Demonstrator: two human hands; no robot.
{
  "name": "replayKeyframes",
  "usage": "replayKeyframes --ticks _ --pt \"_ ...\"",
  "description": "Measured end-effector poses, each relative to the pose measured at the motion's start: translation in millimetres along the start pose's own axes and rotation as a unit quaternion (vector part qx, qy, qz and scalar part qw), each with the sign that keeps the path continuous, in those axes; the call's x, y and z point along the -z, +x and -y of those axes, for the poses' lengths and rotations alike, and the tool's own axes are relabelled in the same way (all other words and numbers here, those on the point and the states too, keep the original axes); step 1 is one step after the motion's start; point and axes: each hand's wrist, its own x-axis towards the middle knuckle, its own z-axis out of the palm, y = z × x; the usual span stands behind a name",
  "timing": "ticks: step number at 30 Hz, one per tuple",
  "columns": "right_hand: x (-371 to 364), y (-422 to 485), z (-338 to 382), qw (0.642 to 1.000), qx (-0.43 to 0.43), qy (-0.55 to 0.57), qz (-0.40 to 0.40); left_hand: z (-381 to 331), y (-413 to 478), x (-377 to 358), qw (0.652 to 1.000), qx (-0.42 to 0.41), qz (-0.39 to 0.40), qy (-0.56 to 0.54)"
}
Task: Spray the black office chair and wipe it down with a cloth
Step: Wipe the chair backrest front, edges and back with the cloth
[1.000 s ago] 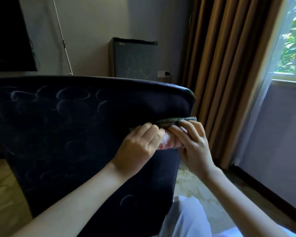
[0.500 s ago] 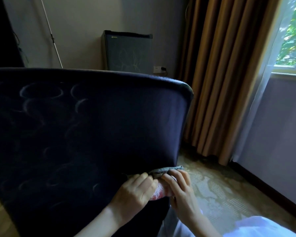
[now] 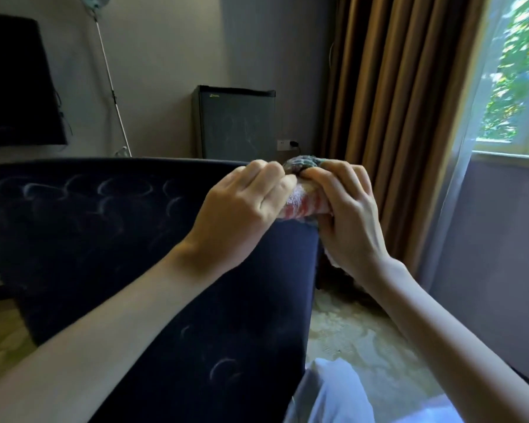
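Both hands are working at the top right corner of the black office chair point(image 3: 110, 245), w/ the cloth point(image 3: 301, 204) bunched btwn them. Left hand point(image 3: 242, 209) is curling its fingers into the cloth from the backrest side; right hand point(image 3: 350, 218) is gripping it at the outer edge, fingers wrapping over the top. Hands are sitting close together, fingertips nearly meeting. Chair back is showing pale swirl marks. Brown curtain point(image 3: 394, 117) is hanging behind, mini fridge point(image 3: 235, 123) standing by the wall.

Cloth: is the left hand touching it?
Touching. The head view shows the left hand gripping the cloth with no gap between them, at the top corner of the chair.
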Motion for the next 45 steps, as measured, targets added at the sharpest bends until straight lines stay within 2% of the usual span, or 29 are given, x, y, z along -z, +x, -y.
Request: replayKeyframes --ticks 6,17,22,26,30,34,40,45 --pt "-21.9 -25.3 2.3 0.999 -0.021 -0.008 -0.031 -4.4 -25.5 -14.7 0.999 0.036 -0.013 -0.016" --pt "-91.6 -151.1 0.7 0.996 -0.042 0.022 0.072 -41.4 -163.1 -59.4 0.992 0.076 0.068 -0.070" --pt "-119.0 -227.5 12.6 0.988 -0.091 0.029 0.119 -67.7 -225.6 -71.1 0.986 0.076 0.117 -0.090" --pt "-124.5 -250.7 26.8 0.983 -0.107 0.011 0.146 -78.2 -245.6 -68.2 0.981 0.064 0.163 -0.084" --pt "-114.2 -231.9 43.8 0.983 -0.118 0.031 0.139 -72.6 -234.0 -51.1 0.978 0.088 0.165 -0.093" --pt "-104.9 -164.7 62.1 0.986 -0.107 0.047 0.118 -34.9 -191.4 -17.7 0.985 0.113 0.112 -0.065" --pt "-84.3 -39.9 102.5 0.997 -0.043 0.035 0.049 37.2 -114.6 48.7 0.992 0.117 0.047 0.032" --pt "-74.2 30.0 143.0 0.999 0.003 0.028 -0.030 85.9 -77.4 97.3 0.990 0.109 0.011 0.091"
